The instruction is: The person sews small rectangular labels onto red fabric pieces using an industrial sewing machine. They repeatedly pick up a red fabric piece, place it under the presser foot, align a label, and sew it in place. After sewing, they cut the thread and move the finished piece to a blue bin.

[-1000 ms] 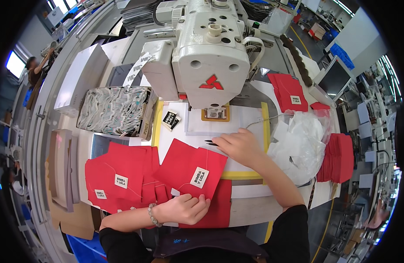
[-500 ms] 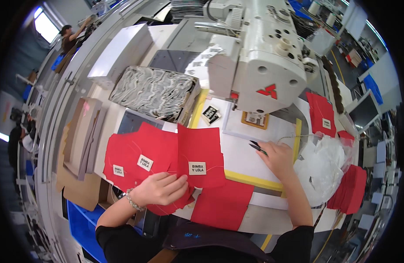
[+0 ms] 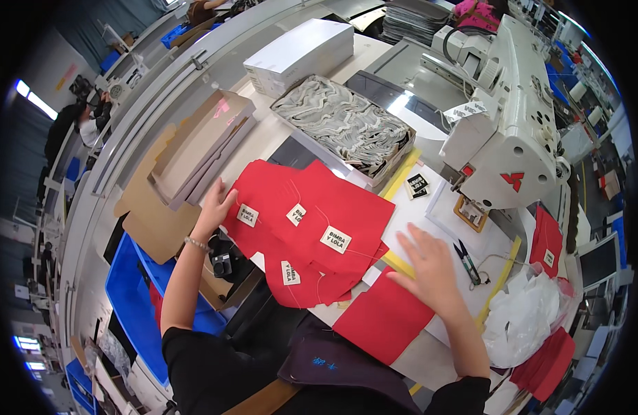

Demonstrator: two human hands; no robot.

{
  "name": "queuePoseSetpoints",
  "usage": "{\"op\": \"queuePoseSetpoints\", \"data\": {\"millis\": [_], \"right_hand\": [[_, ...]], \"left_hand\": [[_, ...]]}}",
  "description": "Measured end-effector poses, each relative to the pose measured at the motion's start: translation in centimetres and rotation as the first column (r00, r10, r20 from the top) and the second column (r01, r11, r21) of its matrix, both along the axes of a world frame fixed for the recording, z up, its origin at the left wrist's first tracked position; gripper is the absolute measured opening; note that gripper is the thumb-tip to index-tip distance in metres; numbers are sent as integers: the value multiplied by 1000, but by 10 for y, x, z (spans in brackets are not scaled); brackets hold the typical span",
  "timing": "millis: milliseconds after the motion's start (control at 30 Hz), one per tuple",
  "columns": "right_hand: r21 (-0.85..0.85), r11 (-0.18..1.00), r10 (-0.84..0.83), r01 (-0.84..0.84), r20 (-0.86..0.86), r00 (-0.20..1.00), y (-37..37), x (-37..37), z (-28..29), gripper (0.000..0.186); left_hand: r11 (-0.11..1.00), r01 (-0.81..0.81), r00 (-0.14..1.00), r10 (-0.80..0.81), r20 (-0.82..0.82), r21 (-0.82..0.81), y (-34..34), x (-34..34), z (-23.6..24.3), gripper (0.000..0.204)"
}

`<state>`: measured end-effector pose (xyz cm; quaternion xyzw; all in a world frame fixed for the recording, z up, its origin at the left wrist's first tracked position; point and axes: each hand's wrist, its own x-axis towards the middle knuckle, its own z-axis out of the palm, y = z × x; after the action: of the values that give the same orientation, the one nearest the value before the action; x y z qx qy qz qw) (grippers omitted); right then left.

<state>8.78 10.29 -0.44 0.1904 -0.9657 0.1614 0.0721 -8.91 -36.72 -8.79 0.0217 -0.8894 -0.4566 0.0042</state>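
A loose pile of red fabric pieces [image 3: 364, 200] lies in front of me, with pale sewn-on labels and loose thread ends. My left hand [image 3: 214, 207] is at the pile's left edge, thumb and fingers apart; whether it touches the cloth I cannot tell. To the right of the pile, my right hand [image 3: 426, 266] is open with fingers spread, holding nothing. Black thread snips [image 3: 467, 264] lie on the white work surface just beyond it. Nearer to me, a plain red fabric piece [image 3: 384, 318] lies flat, and a small stack of dark labels [image 3: 417, 185] sits farther off.
A white sewing machine [image 3: 516, 138] stands at the far right. Behind the pile are a box of folded grey-white strips [image 3: 343, 121] and a white carton [image 3: 301, 55]. An open cardboard box [image 3: 201, 149] and blue bin [image 3: 135, 297] are at left; crumpled plastic [image 3: 523, 318] lies right.
My right hand has let go of the snips, which now lie on the work surface. My left hand has moved to the pile's left edge. The view has swung left.
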Motion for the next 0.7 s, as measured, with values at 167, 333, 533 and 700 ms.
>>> {"op": "queuePoseSetpoints", "data": {"millis": [167,333,533,700], "right_hand": [[16,984,178,-178,40,983,-64,-28,-43,84],[68,976,203,-206,42,978,-83,-33,-50,89],[84,968,233,-234,25,972,-96,-40,-59,91],[121,954,275,-275,17,961,-108,-43,-60,91]], "left_hand": [[998,37,926,-51,373,47,27,-15,36,67],[965,187,858,-252,447,185,34,-4,39,47],[836,51,753,-392,529,546,73,34,57,59],[802,-53,652,-424,629,595,85,49,61,58]]}}
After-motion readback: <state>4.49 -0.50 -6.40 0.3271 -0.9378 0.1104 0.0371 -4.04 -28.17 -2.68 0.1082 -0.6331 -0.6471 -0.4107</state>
